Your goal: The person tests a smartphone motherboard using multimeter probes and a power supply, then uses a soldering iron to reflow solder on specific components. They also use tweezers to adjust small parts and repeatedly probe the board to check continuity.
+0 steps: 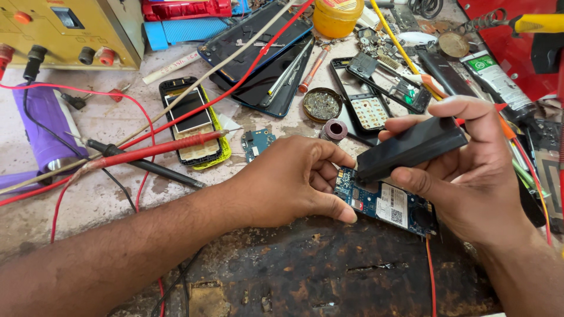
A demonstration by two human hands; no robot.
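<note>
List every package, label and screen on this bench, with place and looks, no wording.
White sticker: rectangular, on the blue circuit board by the right hand.
Yellow tub: round, top centre, lid with a red label.
White tube: top right, green patch.
Small display: dark rectangle on the yellow box, top left.
Phone screen: dark, in a yellow-edged frame, centre left.

Blue circuit board (385, 202): flat, near-right of centre over dark scorched bench patch; white label and chips face up, left end pinched.
Black rectangular block (411, 148): matte, tilted, right end up; lower-left corner touching board's far edge.
</note>
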